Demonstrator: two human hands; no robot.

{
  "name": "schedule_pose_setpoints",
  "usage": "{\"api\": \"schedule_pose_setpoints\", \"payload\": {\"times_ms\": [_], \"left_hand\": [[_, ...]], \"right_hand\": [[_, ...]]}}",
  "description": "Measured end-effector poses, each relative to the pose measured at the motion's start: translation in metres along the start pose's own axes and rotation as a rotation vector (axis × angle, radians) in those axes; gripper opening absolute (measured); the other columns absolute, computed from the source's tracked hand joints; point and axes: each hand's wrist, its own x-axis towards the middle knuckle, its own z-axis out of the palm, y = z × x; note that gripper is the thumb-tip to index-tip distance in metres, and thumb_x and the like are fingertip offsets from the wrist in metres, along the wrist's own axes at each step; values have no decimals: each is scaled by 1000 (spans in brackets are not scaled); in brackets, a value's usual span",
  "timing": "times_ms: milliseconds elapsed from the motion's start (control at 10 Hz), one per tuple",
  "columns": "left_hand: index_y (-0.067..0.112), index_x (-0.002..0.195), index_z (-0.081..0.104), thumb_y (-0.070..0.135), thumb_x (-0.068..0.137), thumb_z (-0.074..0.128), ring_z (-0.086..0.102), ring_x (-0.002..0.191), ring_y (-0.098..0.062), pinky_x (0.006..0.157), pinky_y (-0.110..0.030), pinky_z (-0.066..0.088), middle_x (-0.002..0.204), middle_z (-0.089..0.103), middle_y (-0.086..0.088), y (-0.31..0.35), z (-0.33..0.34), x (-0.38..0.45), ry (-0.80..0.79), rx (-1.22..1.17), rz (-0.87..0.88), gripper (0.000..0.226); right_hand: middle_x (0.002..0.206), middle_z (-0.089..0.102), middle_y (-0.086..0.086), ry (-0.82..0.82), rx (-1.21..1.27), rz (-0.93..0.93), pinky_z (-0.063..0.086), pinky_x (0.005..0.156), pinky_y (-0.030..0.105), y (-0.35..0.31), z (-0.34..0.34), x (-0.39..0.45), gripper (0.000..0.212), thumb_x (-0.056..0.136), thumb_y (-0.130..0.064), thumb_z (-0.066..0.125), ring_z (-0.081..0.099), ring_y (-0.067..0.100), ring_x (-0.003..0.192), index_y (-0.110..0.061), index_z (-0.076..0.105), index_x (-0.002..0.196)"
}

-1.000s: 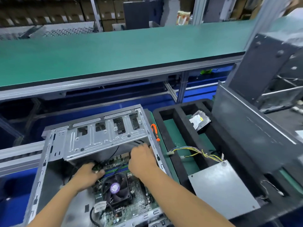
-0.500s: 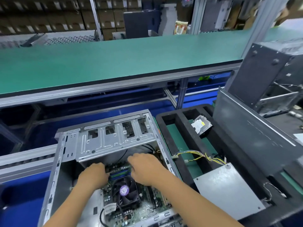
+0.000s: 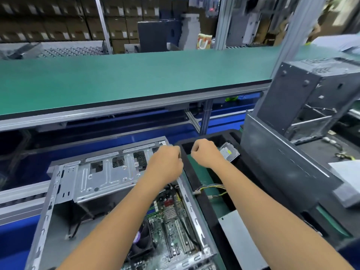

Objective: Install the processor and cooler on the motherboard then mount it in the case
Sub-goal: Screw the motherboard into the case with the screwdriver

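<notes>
Above the far right corner of the open case point(image 3: 81, 184), both forearms reach forward. The left hand point(image 3: 165, 162) and right hand point(image 3: 206, 152) have fingers curled; what each grip holds cannot be told. The motherboard point(image 3: 171, 221) lies inside the case, cooler point(image 3: 143, 238) near.

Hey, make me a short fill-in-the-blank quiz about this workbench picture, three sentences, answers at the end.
1. The motherboard lies inside the open metal ____.
2. The hard drive sits in the black foam ____.
3. The bundle of yellow and black wires lies to the ____ of the case.

Answers: case; tray; right
</notes>
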Motion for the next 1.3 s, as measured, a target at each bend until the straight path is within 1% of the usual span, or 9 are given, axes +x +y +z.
{"api": "schedule_pose_setpoints", "payload": {"times_ms": [200, 300, 400, 500, 600, 700, 800, 1100, 1300], "left_hand": [[10, 81, 48, 11, 88, 46, 56, 96, -32, 68, -35, 39, 97, 60, -15, 42, 37, 35, -287, 300, 20, 8], [10, 95, 57, 9, 88, 46, 58, 101, -31, 70, -35, 39, 108, 62, -15, 50, 52, 46, -342, 449, -39, 13], [13, 116, 59, 12, 91, 46, 59, 110, -26, 80, -34, 43, 119, 61, -7, 49, 72, 55, -412, 589, -96, 28], [18, 119, 59, 13, 93, 46, 57, 114, -23, 87, -32, 41, 122, 61, -2, 44, 90, 60, -462, 681, -116, 29], [19, 117, 58, 12, 93, 47, 58, 110, -23, 85, -32, 40, 118, 63, -2, 38, 101, 63, -455, 753, -88, 28], [20, 116, 57, 12, 93, 46, 58, 108, -23, 82, -31, 38, 116, 63, -2, 34, 107, 64, -426, 755, -98, 27], [20, 113, 57, 13, 91, 44, 60, 105, -22, 74, -29, 31, 113, 64, -2, 36, 108, 66, -389, 722, -134, 26], [9, 93, 53, 10, 84, 43, 59, 98, -35, 74, -34, 44, 108, 59, -15, 63, 91, 64, -348, 158, -354, 13], [7, 98, 61, 6, 80, 42, 60, 92, -29, 82, -40, 53, 102, 64, -10, 87, 95, 51, -373, -65, -311, 27]], "right_hand": [[68, 59, 15, -189, -47, 51, 46, 62, 33, 43, 20, 33, 11, 83, -5, 57, 60, 30, 74, 1, 63, 77], [92, 63, 19, -302, -76, 38, 43, 68, 33, 56, 49, 49, 11, 87, -4, 51, 63, 35, 91, 1, 61, 90], [124, 58, 25, -379, 28, 60, 46, 90, 38, 61, 80, 60, 28, 96, -5, 47, 57, 38, 115, 5, 58, 119], [139, 51, 21, -473, 80, 48, 38, 102, 39, 61, 108, 67, 36, 103, -13, 41, 49, 35, 128, 0, 48, 136], [136, 53, 21, -456, 114, 65, 42, 95, 25, 64, 126, 70, 35, 103, -13, 39, 50, 34, 126, 1, 49, 134], [130, 56, 27, -410, 338, 132, 41, 60, 1, 70, 133, 71, 31, 102, -5, 40, 53, 37, 121, 10, 52, 127], [126, 58, 25, -372, 319, 162, 47, 85, 26, 70, 117, 74, 33, 103, -16, 39, 56, 37, 116, 6, 55, 121], [92, 60, 15, -54, 430, -51, 36, 56, 34, 59, -12, 84, 23, 99, -29, 46, 51, 25, 70, -9, 46, 88], [91, 63, 16, 7, 522, -183, 51, 70, 48, 59, -53, 50, 24, 100, -31, 47, 56, 27, 72, -7, 47, 96]]}}
